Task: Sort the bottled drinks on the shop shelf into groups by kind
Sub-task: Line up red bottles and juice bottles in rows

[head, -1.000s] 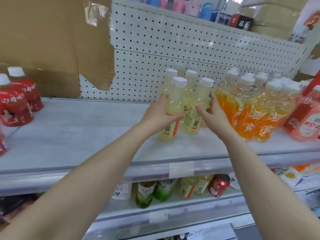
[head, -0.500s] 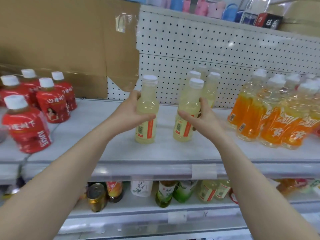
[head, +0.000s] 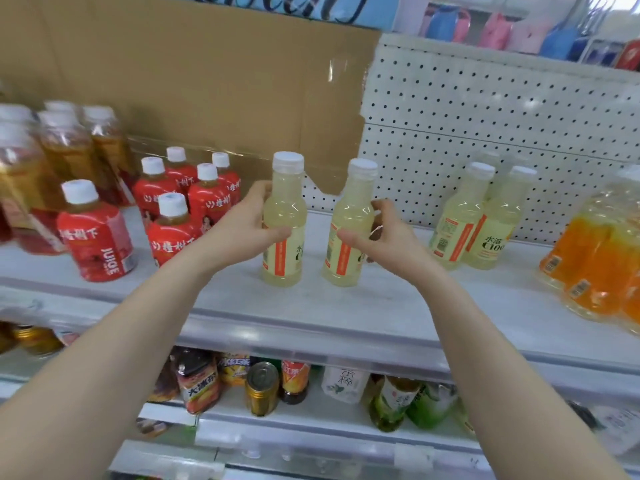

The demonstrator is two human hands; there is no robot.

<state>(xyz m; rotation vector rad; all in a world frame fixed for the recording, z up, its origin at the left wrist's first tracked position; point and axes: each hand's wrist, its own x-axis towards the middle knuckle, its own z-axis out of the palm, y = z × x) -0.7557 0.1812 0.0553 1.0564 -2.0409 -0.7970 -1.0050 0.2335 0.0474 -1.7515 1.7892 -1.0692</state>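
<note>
As L hand [head: 242,232] & R hand [head: 386,244] hold lemon bottles [head: 287,209] [head: 353,211], caps point up.

Head camera looks forward and down, close to the shelf [head: 346,306].

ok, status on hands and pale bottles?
Left hand grips left pale bottle, right hand grips right pale bottle. Both upright. Red juice bottles close on left.

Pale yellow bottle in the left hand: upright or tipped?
Upright: the pale yellow bottle has its cap up, base down; the left hand grips its middle.
</note>
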